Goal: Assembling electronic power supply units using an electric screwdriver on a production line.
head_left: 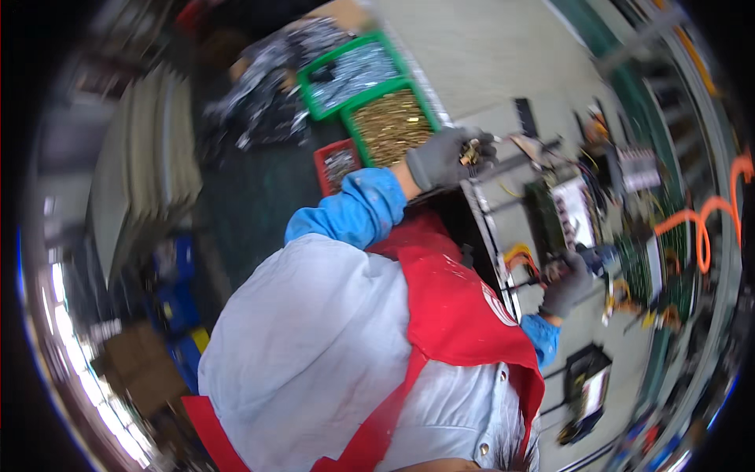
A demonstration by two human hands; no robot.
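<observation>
My left hand, in a grey glove, is closed around some small brass-coloured metal pieces. It is beside a green bin of similar gold-coloured pieces. My right hand, also gloved in grey, is wrapped round a dark, screwdriver-like tool; blur hides its exact kind. From this tool a thin shaft points left, toward the bench edge. Just beyond the right hand lies a wired assembly with a white-topped block and green boards.
A second green bin holds silvery parts, and a red bin holds small metal pieces. Dark plastic bags lie behind them. An orange coiled hose hangs at right. Nearer stands another black-framed unit. Grey sheets are stacked at left.
</observation>
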